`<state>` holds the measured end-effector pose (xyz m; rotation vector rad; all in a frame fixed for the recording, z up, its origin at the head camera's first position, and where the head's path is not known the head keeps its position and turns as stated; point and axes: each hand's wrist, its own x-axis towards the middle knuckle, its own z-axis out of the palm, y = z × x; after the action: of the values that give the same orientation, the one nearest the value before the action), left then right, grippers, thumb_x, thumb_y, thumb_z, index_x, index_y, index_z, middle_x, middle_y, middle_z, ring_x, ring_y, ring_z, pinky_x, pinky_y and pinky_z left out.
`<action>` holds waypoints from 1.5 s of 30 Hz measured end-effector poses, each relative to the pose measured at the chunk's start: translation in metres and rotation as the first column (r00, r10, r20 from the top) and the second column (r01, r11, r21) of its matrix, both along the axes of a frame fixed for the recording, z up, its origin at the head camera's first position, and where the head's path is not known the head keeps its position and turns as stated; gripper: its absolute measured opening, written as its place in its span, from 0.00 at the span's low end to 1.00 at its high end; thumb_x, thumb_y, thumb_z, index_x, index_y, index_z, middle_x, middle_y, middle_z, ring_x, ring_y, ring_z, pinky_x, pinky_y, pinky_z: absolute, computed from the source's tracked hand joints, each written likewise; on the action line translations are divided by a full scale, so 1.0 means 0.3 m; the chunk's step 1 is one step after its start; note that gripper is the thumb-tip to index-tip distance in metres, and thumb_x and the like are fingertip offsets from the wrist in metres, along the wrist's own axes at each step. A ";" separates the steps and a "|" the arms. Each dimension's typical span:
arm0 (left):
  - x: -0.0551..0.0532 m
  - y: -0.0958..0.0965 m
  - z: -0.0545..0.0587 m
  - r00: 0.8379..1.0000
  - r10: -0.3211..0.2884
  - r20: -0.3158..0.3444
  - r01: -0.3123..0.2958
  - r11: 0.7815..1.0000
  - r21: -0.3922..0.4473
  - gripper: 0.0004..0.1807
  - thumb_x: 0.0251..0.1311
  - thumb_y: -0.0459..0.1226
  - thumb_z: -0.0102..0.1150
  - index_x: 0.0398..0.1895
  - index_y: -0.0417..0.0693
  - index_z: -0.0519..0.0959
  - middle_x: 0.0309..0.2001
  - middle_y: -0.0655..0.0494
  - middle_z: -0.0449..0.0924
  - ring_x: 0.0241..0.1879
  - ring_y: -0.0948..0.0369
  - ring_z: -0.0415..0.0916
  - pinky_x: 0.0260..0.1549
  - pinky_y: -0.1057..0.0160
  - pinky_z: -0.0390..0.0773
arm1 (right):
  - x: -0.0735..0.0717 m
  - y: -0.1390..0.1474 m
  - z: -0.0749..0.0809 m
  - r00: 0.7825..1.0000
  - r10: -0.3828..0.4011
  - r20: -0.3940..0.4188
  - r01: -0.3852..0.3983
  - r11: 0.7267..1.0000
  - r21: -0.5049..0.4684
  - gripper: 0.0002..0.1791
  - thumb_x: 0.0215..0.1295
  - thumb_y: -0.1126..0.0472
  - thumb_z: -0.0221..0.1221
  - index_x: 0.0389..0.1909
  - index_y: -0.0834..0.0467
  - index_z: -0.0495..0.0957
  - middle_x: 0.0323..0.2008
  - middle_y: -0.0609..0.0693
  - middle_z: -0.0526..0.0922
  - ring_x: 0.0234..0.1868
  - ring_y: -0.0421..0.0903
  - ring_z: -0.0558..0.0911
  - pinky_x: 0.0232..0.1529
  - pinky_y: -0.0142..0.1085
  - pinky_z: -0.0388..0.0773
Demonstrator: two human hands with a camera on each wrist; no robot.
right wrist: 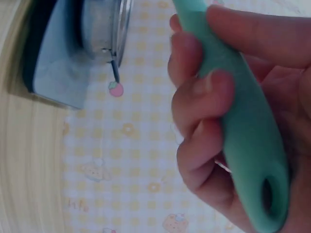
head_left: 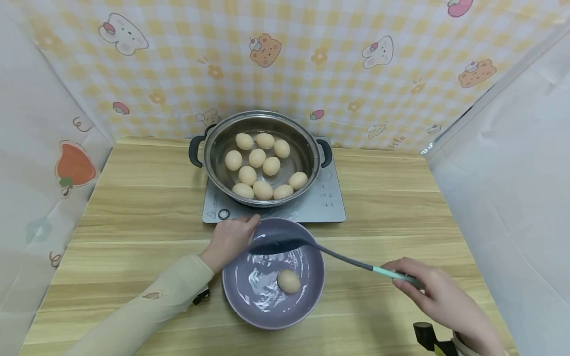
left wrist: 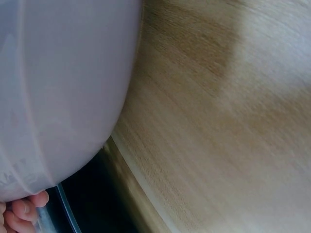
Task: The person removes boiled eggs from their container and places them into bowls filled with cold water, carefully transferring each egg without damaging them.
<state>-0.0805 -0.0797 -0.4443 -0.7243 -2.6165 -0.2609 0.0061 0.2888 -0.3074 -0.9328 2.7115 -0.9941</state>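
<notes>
One left hand (head_left: 229,242) grips the far-left rim of one purple bowl (head_left: 271,316), fingers curled against its underside. One right hand (head_left: 438,294) is closed around the green handle of one utensil (head_left: 343,257), whose dark head is over the bowl, just right of the left fingers. One egg (head_left: 289,281) lies nearer the viewer than that head. Beyond the left fingers, eleven eggs (head_left: 257,157) sit in one pot (head_left: 308,153) on one cooktop (head_left: 307,213), its near edge beside the bowl's far rim. Bare tabletop (head_left: 378,207) separates bowl and right fingers.
</notes>
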 end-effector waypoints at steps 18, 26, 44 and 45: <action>0.001 0.004 0.000 1.000 -0.002 -0.024 0.002 1.000 -0.007 0.05 0.54 0.36 0.56 0.33 0.48 0.73 0.12 0.55 0.69 0.06 0.62 0.61 0.04 0.65 0.58 | -0.257 -0.177 0.034 0.959 -0.274 -0.076 0.282 0.949 0.143 0.10 0.66 0.64 0.49 0.46 0.60 0.71 0.17 0.45 0.65 0.13 0.36 0.60 0.14 0.31 0.60; 0.004 0.006 -0.005 1.000 -0.006 -0.025 0.005 1.000 -0.004 0.04 0.54 0.36 0.56 0.32 0.47 0.73 0.12 0.55 0.69 0.06 0.63 0.61 0.04 0.65 0.58 | -0.326 -0.240 -0.046 0.932 -0.328 -0.157 0.353 0.918 0.178 0.12 0.61 0.66 0.55 0.45 0.62 0.74 0.21 0.51 0.70 0.16 0.42 0.64 0.17 0.34 0.61; 0.007 0.000 0.004 1.000 0.011 -0.005 -0.011 1.000 -0.002 0.04 0.56 0.37 0.55 0.33 0.48 0.73 0.13 0.56 0.70 0.07 0.64 0.61 0.04 0.67 0.57 | -0.309 -0.298 -0.091 0.947 -0.302 -0.108 0.320 0.917 0.238 0.11 0.60 0.66 0.55 0.44 0.61 0.77 0.21 0.48 0.74 0.17 0.40 0.66 0.20 0.35 0.63; 0.007 0.000 0.005 1.000 0.012 -0.006 -0.012 1.000 -0.001 0.04 0.56 0.37 0.55 0.33 0.48 0.73 0.13 0.56 0.70 0.07 0.64 0.61 0.04 0.66 0.57 | -0.309 -0.301 -0.091 0.947 -0.304 -0.101 0.320 0.916 0.242 0.11 0.61 0.66 0.55 0.44 0.61 0.77 0.19 0.48 0.72 0.16 0.40 0.65 0.19 0.34 0.62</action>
<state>-0.0784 -0.0797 -0.4429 -0.7088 -2.6149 -0.2537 -0.0865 0.1986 -0.3348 -0.5021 3.0095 -0.6372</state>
